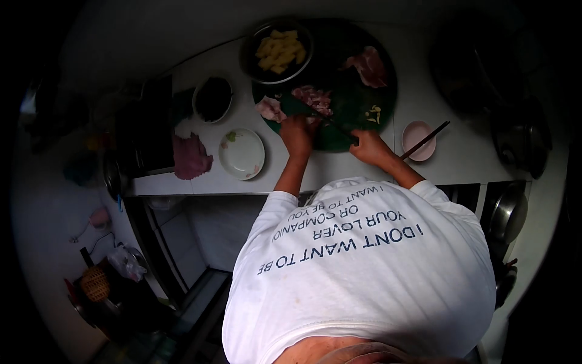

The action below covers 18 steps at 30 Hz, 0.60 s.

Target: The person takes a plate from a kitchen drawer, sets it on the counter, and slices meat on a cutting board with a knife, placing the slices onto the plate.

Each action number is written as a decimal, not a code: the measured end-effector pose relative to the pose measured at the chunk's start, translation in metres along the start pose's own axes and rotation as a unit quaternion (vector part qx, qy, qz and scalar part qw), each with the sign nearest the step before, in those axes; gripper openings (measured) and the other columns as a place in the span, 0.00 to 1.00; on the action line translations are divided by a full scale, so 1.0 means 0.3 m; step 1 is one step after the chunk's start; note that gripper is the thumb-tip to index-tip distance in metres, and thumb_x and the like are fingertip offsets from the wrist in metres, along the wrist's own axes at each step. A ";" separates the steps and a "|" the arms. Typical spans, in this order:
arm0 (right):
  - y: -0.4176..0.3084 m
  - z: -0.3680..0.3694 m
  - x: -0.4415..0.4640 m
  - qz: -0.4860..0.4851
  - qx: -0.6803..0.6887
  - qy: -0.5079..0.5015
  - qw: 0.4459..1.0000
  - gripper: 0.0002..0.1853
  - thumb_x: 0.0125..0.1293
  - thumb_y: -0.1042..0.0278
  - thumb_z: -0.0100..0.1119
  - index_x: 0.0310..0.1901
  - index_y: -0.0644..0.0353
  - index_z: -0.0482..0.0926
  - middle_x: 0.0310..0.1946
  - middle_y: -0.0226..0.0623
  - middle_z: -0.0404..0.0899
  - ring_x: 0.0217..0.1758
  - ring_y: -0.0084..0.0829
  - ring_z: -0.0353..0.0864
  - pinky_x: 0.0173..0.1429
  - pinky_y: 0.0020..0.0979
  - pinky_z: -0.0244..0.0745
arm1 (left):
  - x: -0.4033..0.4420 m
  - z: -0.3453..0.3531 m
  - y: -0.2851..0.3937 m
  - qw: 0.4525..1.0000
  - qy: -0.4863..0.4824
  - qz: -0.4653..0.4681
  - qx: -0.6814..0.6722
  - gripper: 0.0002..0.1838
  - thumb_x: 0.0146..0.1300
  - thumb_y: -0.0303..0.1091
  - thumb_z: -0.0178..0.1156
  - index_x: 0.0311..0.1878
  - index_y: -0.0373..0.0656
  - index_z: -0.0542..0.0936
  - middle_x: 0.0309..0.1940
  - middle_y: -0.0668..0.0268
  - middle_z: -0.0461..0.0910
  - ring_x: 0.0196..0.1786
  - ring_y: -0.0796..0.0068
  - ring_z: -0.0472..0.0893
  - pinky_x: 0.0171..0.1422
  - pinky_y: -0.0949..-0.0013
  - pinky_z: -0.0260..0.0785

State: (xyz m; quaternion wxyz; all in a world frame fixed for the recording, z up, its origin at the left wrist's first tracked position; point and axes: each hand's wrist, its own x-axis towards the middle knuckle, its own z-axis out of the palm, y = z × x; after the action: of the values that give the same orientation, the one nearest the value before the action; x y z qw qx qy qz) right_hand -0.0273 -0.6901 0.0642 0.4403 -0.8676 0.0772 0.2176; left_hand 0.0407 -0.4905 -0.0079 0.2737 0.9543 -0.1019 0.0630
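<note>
My right hand [370, 145] grips the handle of a dark knife [330, 122], whose blade slants up and left across the round green cutting board [354, 91]. My left hand [297, 133] is at the board's near edge, fingers curled down on a piece of raw meat by the blade; the fingertips are partly hidden. Just beyond the blade lies a pile of cut meat [312, 97]. A pale slab of meat [271, 109] sits left of my left hand, and another raw piece [368, 67] lies at the far right of the board, above some garlic slices [373, 114].
A metal bowl [244, 60] of yellow chunks stands at the board's far left. Left of the board are a white plate [242, 155], a bowl with dark contents [213, 100] and a pinkish cloth [191, 156]. Chopsticks [427, 139] rest across a pink bowl [412, 133] on the right.
</note>
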 end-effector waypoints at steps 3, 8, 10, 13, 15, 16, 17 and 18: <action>0.000 0.001 0.005 0.009 -0.002 -0.006 1.000 0.17 0.51 0.70 0.55 0.42 0.70 0.79 0.31 0.60 0.79 0.38 0.54 0.81 0.43 0.42 0.75 | -0.008 -0.005 -0.002 0.997 -0.004 -0.004 0.075 0.12 0.50 0.38 0.67 0.36 0.43 0.83 0.32 0.59 0.78 0.41 0.55 0.76 0.44 0.58 0.69; 0.006 -0.008 0.019 0.016 0.009 -0.005 1.000 0.17 0.51 0.70 0.56 0.42 0.69 0.79 0.31 0.60 0.79 0.38 0.54 0.81 0.43 0.43 0.75 | -0.033 0.046 -0.020 0.991 -0.004 0.120 0.050 0.10 0.50 0.35 0.65 0.35 0.43 0.83 0.33 0.60 0.78 0.42 0.56 0.75 0.38 0.55 0.67; 0.006 -0.014 0.002 0.006 -0.001 -0.002 1.000 0.16 0.51 0.70 0.56 0.41 0.69 0.79 0.31 0.60 0.79 0.38 0.54 0.81 0.43 0.43 0.75 | -0.042 0.042 -0.012 0.991 -0.021 0.113 0.063 0.09 0.51 0.35 0.65 0.34 0.43 0.83 0.31 0.59 0.78 0.41 0.56 0.75 0.37 0.55 0.67; 0.012 -0.010 -0.016 -0.035 -0.041 -0.014 0.998 0.16 0.51 0.70 0.56 0.42 0.69 0.79 0.30 0.59 0.79 0.36 0.52 0.82 0.42 0.41 0.76 | -0.041 0.044 -0.027 0.993 -0.046 0.074 0.081 0.08 0.50 0.35 0.65 0.32 0.44 0.84 0.28 0.57 0.78 0.37 0.54 0.76 0.36 0.54 0.68; 0.009 -0.007 -0.027 -0.042 -0.073 -0.025 0.996 0.16 0.51 0.70 0.56 0.42 0.69 0.79 0.30 0.58 0.80 0.35 0.52 0.82 0.41 0.41 0.76 | -0.037 0.047 -0.026 0.994 -0.062 0.009 0.085 0.07 0.48 0.35 0.66 0.31 0.45 0.84 0.27 0.56 0.78 0.35 0.52 0.77 0.36 0.53 0.68; 0.002 -0.001 -0.034 -0.031 -0.088 -0.031 0.995 0.16 0.51 0.71 0.56 0.42 0.69 0.79 0.30 0.58 0.80 0.36 0.53 0.81 0.42 0.42 0.76 | -0.035 0.048 -0.026 0.997 -0.045 0.003 0.055 0.07 0.48 0.35 0.66 0.30 0.44 0.84 0.28 0.55 0.79 0.35 0.51 0.77 0.36 0.52 0.69; -0.004 0.001 -0.038 -0.020 -0.103 -0.036 0.994 0.15 0.51 0.71 0.57 0.41 0.69 0.79 0.31 0.58 0.80 0.36 0.53 0.81 0.42 0.43 0.76 | -0.030 0.041 -0.017 0.999 -0.028 -0.003 0.026 0.07 0.47 0.34 0.66 0.29 0.44 0.84 0.28 0.55 0.79 0.34 0.50 0.78 0.36 0.52 0.69; -0.008 0.001 -0.039 -0.015 -0.106 -0.038 0.993 0.15 0.51 0.71 0.57 0.41 0.69 0.79 0.31 0.58 0.80 0.37 0.54 0.81 0.43 0.44 0.76 | -0.028 0.038 -0.011 1.000 -0.011 -0.010 -0.004 0.06 0.47 0.34 0.66 0.29 0.44 0.84 0.29 0.54 0.79 0.34 0.49 0.78 0.37 0.51 0.69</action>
State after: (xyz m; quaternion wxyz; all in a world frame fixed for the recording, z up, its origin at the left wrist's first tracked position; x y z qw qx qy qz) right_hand -0.0370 -0.6892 0.0710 0.3513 -0.9016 0.0242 0.2512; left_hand 0.0341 -0.4924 -0.0207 0.2770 0.9548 -0.0961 0.0493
